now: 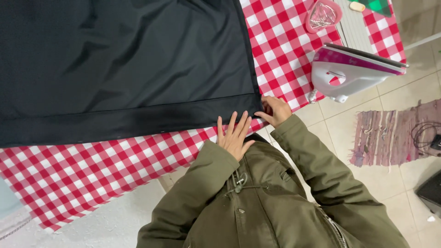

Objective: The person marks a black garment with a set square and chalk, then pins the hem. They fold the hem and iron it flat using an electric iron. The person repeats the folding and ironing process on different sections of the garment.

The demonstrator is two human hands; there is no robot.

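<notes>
Where the head camera looks straight down, a large sheet of black fabric (119, 64) lies spread over a table covered by a red-and-white checked cloth (92, 170), its folded hem running along the near edge and ending in a corner near the middle of the view. The left hand (235, 133) lies flat, palm down, fingers straight and slightly fanned, with the fingertips reaching the hem just beside that corner — it grips nothing and only presses on the surface. The right hand (275, 110) sits just to the right of it, fingers curled inward at the corner of the black fabric; the fingertips appear to pinch or touch the corner edge, though whether cloth is actually caught between them cannot be told from here. Both arms are in olive-green jacket sleeves (317, 170), and the jacket front fills the lower part of the picture.

Further right, a white and magenta steam iron (351, 73) rests tilted at the edge of the checked cloth, well apart from the hands. Beyond it lies a pink heart-shaped dish (324, 14) holding small metal pins. On the tiled floor (340, 119) below — a striped rag rug (390, 133) in faded purples, with a dark cable on its right end.
</notes>
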